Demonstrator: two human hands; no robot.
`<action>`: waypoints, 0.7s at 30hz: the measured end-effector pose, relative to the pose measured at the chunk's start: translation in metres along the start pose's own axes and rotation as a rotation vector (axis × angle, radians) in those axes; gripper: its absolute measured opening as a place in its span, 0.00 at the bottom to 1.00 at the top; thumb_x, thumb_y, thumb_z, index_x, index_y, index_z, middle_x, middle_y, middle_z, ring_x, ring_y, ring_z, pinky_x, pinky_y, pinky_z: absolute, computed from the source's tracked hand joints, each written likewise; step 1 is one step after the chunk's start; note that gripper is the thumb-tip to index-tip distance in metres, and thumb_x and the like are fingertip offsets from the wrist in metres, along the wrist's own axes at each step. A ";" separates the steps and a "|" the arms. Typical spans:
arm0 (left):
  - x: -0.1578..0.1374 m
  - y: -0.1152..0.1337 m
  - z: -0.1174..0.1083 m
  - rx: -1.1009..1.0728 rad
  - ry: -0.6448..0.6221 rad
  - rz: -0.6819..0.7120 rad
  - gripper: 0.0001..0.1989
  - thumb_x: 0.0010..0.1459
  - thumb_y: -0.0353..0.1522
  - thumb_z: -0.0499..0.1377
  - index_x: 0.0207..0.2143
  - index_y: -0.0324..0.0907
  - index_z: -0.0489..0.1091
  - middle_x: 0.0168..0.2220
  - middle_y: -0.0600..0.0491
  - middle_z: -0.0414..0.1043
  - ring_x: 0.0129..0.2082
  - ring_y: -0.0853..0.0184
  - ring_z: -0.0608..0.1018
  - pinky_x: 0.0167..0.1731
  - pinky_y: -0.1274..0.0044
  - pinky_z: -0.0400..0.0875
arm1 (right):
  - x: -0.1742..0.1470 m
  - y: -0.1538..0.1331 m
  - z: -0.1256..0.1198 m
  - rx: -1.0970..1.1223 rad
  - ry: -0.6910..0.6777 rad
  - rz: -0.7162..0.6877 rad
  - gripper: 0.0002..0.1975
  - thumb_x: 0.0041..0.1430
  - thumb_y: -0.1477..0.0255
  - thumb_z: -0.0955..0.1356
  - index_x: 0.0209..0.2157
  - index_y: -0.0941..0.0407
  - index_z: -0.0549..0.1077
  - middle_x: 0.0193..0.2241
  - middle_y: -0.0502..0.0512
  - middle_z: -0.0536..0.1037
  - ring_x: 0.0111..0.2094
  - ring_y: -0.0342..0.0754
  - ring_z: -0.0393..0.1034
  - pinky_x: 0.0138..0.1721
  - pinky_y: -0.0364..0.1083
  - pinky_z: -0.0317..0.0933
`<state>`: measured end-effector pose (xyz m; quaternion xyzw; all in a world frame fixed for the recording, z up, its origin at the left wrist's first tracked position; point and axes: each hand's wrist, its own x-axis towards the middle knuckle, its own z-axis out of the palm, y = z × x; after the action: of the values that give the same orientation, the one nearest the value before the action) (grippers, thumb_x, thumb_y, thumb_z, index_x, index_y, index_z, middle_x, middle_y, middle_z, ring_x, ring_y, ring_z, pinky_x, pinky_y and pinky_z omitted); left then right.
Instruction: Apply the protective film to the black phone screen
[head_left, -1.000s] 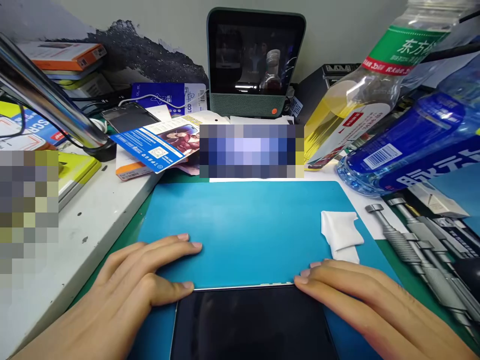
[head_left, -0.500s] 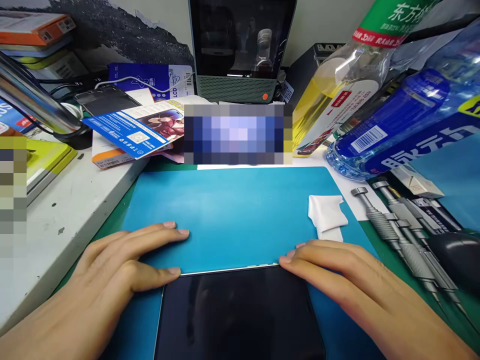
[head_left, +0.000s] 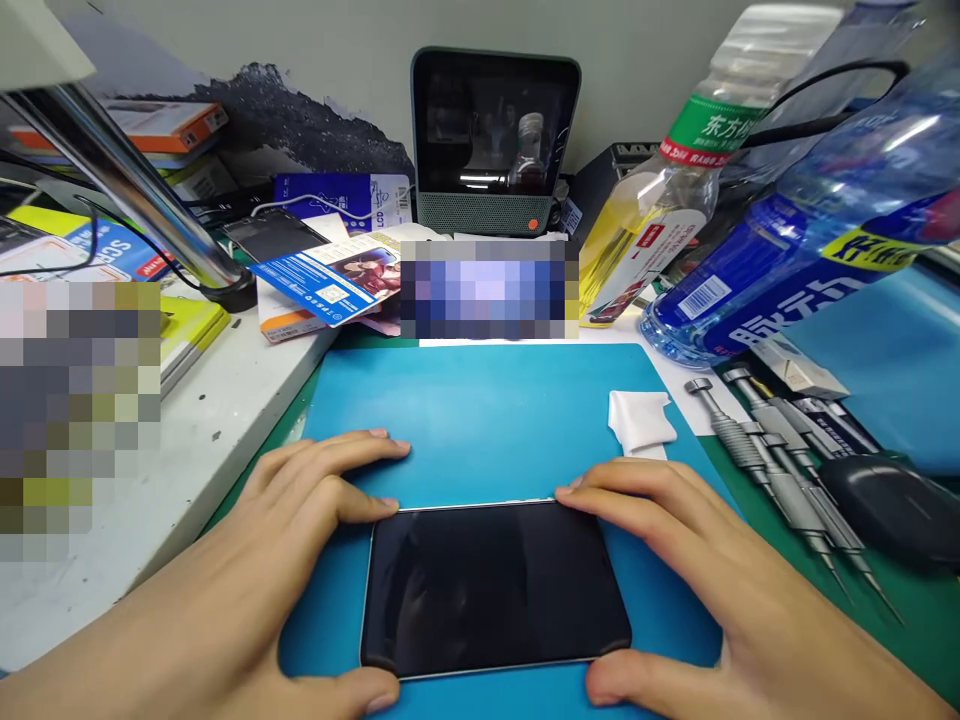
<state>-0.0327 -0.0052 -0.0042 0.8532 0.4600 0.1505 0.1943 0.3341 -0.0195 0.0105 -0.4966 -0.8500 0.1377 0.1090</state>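
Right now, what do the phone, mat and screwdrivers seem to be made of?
The phone has a glossy black front, probably glass, from faint reflections. The mat looks smooth, with a soft sheen: perhaps silicone or rubber. The screwdrivers look grey, likely metal, from their satin shine and ridging.

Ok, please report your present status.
Left hand, right hand: holding opposite ends of glossy black rectangular phone. Face up, dark. Folded white cloth beyond right hand, off phone.

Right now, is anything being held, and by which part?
A smartphone, by its edges near the corners: the left hand spans its left end, the right hand its right end.
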 end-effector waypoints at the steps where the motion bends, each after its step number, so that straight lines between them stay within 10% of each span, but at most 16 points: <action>1: -0.001 -0.001 0.001 0.018 -0.025 0.020 0.34 0.49 0.47 0.74 0.56 0.54 0.67 0.72 0.50 0.58 0.68 0.43 0.67 0.57 0.54 0.75 | 0.000 0.000 -0.001 0.018 -0.010 0.009 0.38 0.54 0.44 0.75 0.63 0.41 0.69 0.59 0.56 0.75 0.57 0.60 0.75 0.51 0.53 0.76; 21: 0.008 0.007 -0.010 -0.125 -0.115 -0.003 0.27 0.56 0.47 0.71 0.52 0.51 0.64 0.72 0.49 0.55 0.71 0.44 0.59 0.64 0.50 0.67 | 0.003 -0.027 -0.018 0.269 -0.093 0.168 0.36 0.56 0.45 0.75 0.63 0.41 0.72 0.63 0.57 0.70 0.64 0.62 0.67 0.61 0.59 0.69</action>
<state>-0.0281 -0.0003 0.0083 0.8459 0.4393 0.1295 0.2733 0.3164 -0.0268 0.0363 -0.5401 -0.7834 0.2819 0.1232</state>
